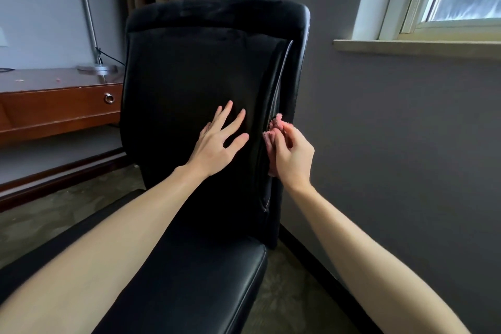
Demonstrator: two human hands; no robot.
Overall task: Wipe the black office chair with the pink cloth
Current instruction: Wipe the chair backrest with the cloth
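Note:
The black office chair (195,68) faces me, its tall backrest upright and its glossy seat reaching toward the bottom of the view. My left hand (217,138) lies flat on the lower middle of the backrest with fingers spread. My right hand (291,154) grips the bunched pink cloth (275,127) and holds it against the seam at the backrest's right edge. Most of the cloth is hidden behind my fingers.
A wooden desk (54,106) with a ring-pull drawer stands at the left, carrying a silver lamp base (96,68). Brown curtains hang behind the chair. A grey wall and a window sill (417,46) close in on the right. Patterned carpet covers the floor.

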